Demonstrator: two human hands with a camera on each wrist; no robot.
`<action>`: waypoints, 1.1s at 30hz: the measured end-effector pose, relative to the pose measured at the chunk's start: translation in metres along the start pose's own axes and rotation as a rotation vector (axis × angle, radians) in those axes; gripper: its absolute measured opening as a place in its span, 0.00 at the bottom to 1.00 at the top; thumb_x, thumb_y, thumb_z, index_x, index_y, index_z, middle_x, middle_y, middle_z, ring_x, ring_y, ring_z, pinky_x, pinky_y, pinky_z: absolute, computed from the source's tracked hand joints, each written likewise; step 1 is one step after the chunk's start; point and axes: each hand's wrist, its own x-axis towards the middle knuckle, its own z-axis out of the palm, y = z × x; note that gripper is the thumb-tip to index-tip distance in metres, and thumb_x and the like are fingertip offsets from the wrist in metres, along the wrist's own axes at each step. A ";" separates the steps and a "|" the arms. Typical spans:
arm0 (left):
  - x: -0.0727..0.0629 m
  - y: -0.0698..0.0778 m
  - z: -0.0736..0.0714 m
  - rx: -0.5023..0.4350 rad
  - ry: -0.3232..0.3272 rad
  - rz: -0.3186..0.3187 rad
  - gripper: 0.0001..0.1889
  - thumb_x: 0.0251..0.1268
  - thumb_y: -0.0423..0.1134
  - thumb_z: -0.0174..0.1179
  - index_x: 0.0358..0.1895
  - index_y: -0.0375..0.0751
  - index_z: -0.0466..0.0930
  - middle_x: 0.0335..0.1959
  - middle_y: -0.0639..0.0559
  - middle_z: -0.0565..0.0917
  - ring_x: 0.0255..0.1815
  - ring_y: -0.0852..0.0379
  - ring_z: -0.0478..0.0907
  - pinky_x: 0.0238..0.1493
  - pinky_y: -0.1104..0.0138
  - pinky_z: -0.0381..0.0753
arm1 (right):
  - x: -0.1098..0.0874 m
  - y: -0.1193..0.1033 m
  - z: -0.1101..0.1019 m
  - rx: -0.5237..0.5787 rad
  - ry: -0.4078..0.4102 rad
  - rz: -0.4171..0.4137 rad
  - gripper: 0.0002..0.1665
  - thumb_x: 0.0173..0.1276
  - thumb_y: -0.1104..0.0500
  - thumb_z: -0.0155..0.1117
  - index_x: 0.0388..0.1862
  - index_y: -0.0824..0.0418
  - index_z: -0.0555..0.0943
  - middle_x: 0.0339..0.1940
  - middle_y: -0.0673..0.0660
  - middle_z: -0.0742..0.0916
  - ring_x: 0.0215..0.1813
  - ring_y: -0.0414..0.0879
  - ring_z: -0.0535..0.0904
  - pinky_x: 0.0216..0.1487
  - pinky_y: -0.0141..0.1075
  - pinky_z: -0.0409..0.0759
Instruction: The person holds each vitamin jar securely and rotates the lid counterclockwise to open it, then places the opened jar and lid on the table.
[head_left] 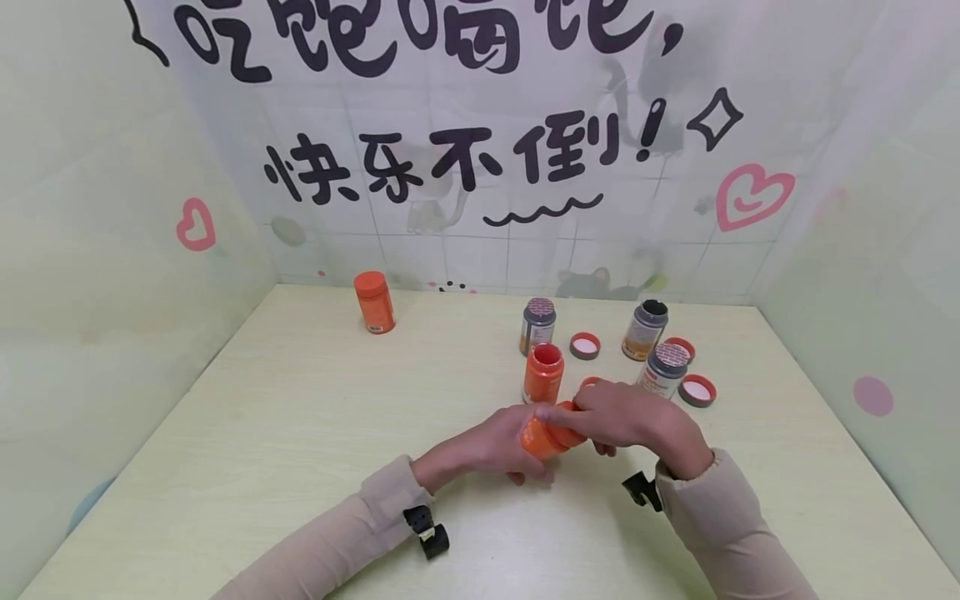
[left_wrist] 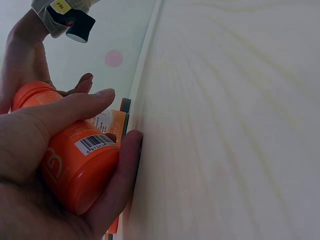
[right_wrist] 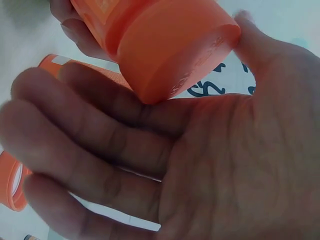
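Observation:
My left hand (head_left: 501,442) grips the body of an orange bottle (left_wrist: 85,150), tilted above the table, its barcode showing in the left wrist view. At the bottle's other end, my right hand (head_left: 633,412) pinches the orange cap (right_wrist: 172,52) between thumb and index finger. The right hand's other fingers extend loosely past the cap. Just behind the hands stands an uncapped orange bottle (head_left: 542,379). Close to the right hand, a grey bottle (head_left: 662,372) with a patterned seal on its mouth is partly covered by it.
A capped orange bottle (head_left: 377,307) stands at the back left of the table (head_left: 315,400). Farther back on the right are another sealed grey bottle (head_left: 537,331) and an uncapped grey bottle (head_left: 642,333). Loose red-rimmed lids (head_left: 585,345) lie among them. Fabric walls enclose three sides.

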 end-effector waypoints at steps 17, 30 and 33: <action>0.002 0.001 0.000 0.028 -0.021 0.030 0.28 0.56 0.32 0.75 0.57 0.59 0.74 0.45 0.56 0.81 0.42 0.60 0.81 0.29 0.61 0.89 | 0.001 0.001 -0.002 -0.070 0.058 -0.101 0.26 0.58 0.37 0.74 0.43 0.53 0.80 0.30 0.49 0.82 0.33 0.44 0.77 0.34 0.37 0.75; 0.002 0.001 -0.001 0.033 -0.014 0.015 0.32 0.56 0.34 0.76 0.61 0.62 0.73 0.47 0.58 0.81 0.44 0.60 0.81 0.28 0.61 0.89 | 0.001 0.000 -0.002 0.005 0.035 -0.069 0.28 0.70 0.32 0.60 0.27 0.54 0.78 0.23 0.49 0.80 0.27 0.44 0.78 0.31 0.38 0.75; 0.002 0.001 -0.001 0.039 -0.011 0.016 0.31 0.56 0.34 0.76 0.60 0.62 0.73 0.48 0.58 0.81 0.45 0.60 0.81 0.29 0.61 0.89 | 0.001 -0.001 -0.002 -0.004 0.033 -0.065 0.20 0.66 0.37 0.65 0.35 0.53 0.79 0.27 0.50 0.81 0.31 0.45 0.78 0.34 0.38 0.75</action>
